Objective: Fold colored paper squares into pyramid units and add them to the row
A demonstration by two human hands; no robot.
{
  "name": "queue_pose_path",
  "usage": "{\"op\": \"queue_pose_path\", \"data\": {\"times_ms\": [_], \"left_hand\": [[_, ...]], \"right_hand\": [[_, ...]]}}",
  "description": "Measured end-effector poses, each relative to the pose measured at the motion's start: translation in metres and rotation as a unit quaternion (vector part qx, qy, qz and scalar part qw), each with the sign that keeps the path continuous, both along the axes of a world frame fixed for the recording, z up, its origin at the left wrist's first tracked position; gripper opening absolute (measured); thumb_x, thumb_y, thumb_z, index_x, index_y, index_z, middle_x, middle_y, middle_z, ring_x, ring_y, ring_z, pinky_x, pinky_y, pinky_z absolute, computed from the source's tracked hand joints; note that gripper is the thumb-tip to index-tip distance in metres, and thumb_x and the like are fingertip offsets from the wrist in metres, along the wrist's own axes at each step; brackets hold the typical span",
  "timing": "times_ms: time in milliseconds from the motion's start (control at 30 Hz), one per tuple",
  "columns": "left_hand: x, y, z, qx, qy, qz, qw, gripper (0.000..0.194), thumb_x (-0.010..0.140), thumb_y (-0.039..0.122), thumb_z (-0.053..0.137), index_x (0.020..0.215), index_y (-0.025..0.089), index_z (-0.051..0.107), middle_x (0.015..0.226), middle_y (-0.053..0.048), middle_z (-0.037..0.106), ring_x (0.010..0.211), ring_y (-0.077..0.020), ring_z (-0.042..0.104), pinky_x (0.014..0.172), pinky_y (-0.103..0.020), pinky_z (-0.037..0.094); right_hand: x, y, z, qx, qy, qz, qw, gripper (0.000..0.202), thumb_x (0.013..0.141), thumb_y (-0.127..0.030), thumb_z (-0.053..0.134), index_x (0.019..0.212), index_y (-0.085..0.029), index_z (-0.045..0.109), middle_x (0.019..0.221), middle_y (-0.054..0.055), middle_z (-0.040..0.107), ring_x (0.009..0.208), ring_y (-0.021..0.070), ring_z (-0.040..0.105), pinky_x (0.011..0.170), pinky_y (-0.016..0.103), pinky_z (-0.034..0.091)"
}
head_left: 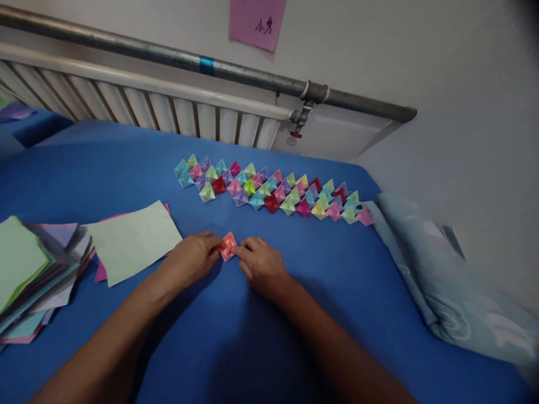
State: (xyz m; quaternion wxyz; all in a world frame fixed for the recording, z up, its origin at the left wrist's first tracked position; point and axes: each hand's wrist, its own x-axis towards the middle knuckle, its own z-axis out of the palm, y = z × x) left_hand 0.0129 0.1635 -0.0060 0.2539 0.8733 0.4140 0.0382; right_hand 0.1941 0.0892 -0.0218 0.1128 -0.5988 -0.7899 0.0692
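A small coral-pink folded paper boat point(228, 246) stands on the blue surface between my two hands. My left hand point(194, 255) pinches its left side, fingers closed. From the right, my right hand point(263, 266) touches the boat with its index finger, the other fingers curled in; its thumb is below. Beyond them, rows of folded paper boats point(264, 191) in many colours sit close together in a slanting band. Beside my left forearm lies a pale green paper sheet point(137, 241) with a magenta sheet point(101, 273) partly under it.
At the far left is a fanned stack of coloured paper point(19, 258). A light blue patterned cloth point(433, 280) lies folded along the right side. Behind the blue surface point(105, 168) are a white radiator point(181, 115), a metal pipe point(252, 73) and a valve point(301, 116).
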Motion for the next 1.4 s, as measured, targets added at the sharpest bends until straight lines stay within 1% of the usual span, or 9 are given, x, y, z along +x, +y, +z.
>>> {"op": "queue_pose_path", "data": {"times_ms": [167,267,467,567,833,1000,1133,1300,1400], "left_hand": [[-0.002,0.001,0.001,-0.006,-0.005,-0.021,1.000,0.030,0.091,0.024,0.041,0.093,0.022,0.070,0.086,-0.004,0.063,0.078,-0.0170,0.060,0.074,-0.029,0.044],[-0.003,0.002,0.002,-0.014,-0.004,-0.033,0.999,0.029,0.090,0.024,0.042,0.095,0.023,0.070,0.089,-0.004,0.064,0.081,-0.0167,0.061,0.076,-0.028,0.045],[-0.004,0.004,0.002,-0.021,-0.009,-0.025,0.999,0.031,0.090,0.026,0.041,0.099,0.023,0.071,0.090,-0.004,0.065,0.083,-0.0175,0.062,0.078,-0.028,0.046],[-0.003,0.003,0.002,-0.016,-0.005,-0.024,1.000,0.032,0.091,0.026,0.040,0.100,0.023,0.070,0.092,-0.004,0.065,0.084,-0.0176,0.062,0.079,-0.029,0.046],[-0.002,0.001,0.003,-0.007,0.002,-0.022,1.000,0.029,0.091,0.024,0.040,0.094,0.022,0.069,0.089,-0.005,0.064,0.080,-0.0177,0.061,0.077,-0.029,0.045],[-0.005,0.003,0.003,-0.009,-0.008,-0.045,0.999,0.030,0.091,0.025,0.041,0.098,0.023,0.070,0.092,-0.004,0.065,0.082,-0.0179,0.062,0.079,-0.030,0.046],[-0.005,0.001,0.005,-0.006,0.003,-0.046,0.999,0.031,0.092,0.026,0.041,0.097,0.023,0.070,0.092,-0.005,0.065,0.081,-0.0177,0.061,0.078,-0.029,0.045],[-0.005,0.001,0.010,-0.017,0.006,-0.048,0.999,0.031,0.091,0.025,0.041,0.102,0.021,0.070,0.097,-0.006,0.066,0.085,-0.0190,0.062,0.079,-0.030,0.046],[-0.006,0.002,0.011,-0.032,0.005,-0.052,0.998,0.030,0.090,0.024,0.043,0.104,0.022,0.070,0.098,-0.006,0.066,0.088,-0.0188,0.063,0.081,-0.030,0.046]], "right_hand": [[-0.004,0.000,0.002,0.002,-0.028,0.001,1.000,0.028,0.091,-0.018,0.054,0.115,-0.024,0.066,0.098,0.006,0.064,0.085,0.0175,0.053,0.063,0.027,0.036],[-0.006,-0.002,0.003,0.009,-0.043,-0.001,0.999,0.026,0.093,-0.018,0.051,0.113,-0.023,0.066,0.097,0.007,0.065,0.082,0.0177,0.053,0.062,0.028,0.035],[-0.003,-0.002,0.000,0.020,-0.030,0.000,0.999,0.028,0.092,-0.018,0.052,0.116,-0.025,0.065,0.097,0.005,0.065,0.083,0.0165,0.053,0.062,0.027,0.035],[-0.004,-0.002,-0.002,0.032,-0.020,-0.010,0.999,0.028,0.091,-0.017,0.054,0.115,-0.023,0.065,0.096,0.005,0.064,0.084,0.0167,0.053,0.065,0.027,0.037],[-0.012,0.000,0.002,0.017,-0.069,-0.017,0.997,0.029,0.095,-0.020,0.048,0.119,-0.020,0.063,0.096,0.009,0.065,0.080,0.0197,0.054,0.062,0.030,0.036],[-0.011,-0.002,0.002,0.006,-0.062,-0.014,0.998,0.030,0.094,-0.020,0.049,0.121,-0.021,0.063,0.100,0.009,0.065,0.083,0.0200,0.054,0.063,0.029,0.037],[-0.012,-0.003,0.003,0.000,-0.065,-0.021,0.998,0.029,0.094,-0.019,0.048,0.118,-0.021,0.064,0.100,0.008,0.065,0.082,0.0201,0.054,0.060,0.029,0.035],[-0.007,-0.004,0.003,0.008,-0.011,-0.024,1.000,0.029,0.089,-0.014,0.054,0.113,-0.024,0.066,0.098,0.005,0.064,0.086,0.0177,0.054,0.065,0.026,0.037],[-0.006,-0.005,0.003,0.015,-0.004,-0.025,1.000,0.030,0.087,-0.013,0.054,0.111,-0.026,0.067,0.097,0.005,0.064,0.086,0.0170,0.054,0.065,0.026,0.036]]}}
